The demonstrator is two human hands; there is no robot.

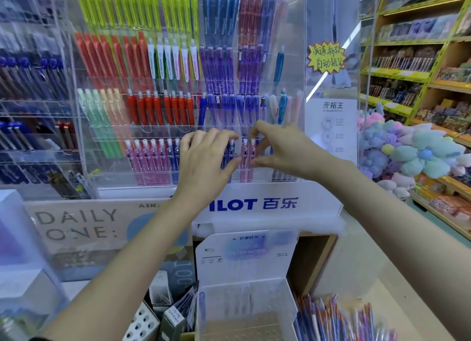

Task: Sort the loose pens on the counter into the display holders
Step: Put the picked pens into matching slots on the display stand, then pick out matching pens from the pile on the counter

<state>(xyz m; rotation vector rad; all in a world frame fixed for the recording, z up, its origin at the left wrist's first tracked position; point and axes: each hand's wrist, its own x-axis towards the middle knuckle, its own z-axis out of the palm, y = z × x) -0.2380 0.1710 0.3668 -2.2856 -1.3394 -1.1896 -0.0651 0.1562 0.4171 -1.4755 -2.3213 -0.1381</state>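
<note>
Pens fill the clear holder ahead of you, all standing near upright in tiered rows, caps up and long axes vertical with a slight lean. In the bottom row a pink run stands on the left, blue pens are in the middle, and a pink pair stands just to their right. More pens lie loose in a heap on the desk at your lower right, their long axes running roughly away from you.

Your left hand is at the blue pens, fingers curled over their tops and thumb coming up from below, so that it grips them against the row. Your right hand is at the pink pair. Its forefinger arches over the caps, its thumb tip presses a barrel lower down, and it pinches the pair between them. Its other fingers are folded back. The two hands are close, with only the pink pair between them.

To the right of the pink pair the row's end slots are free. The holder's side wall ends just past your right wrist, with plush flowers beyond it and shelves farther right. The holder's white base juts out under your wrists. Below it an open white box sits between your forearms, with one blue pen standing at its left wall.
</note>
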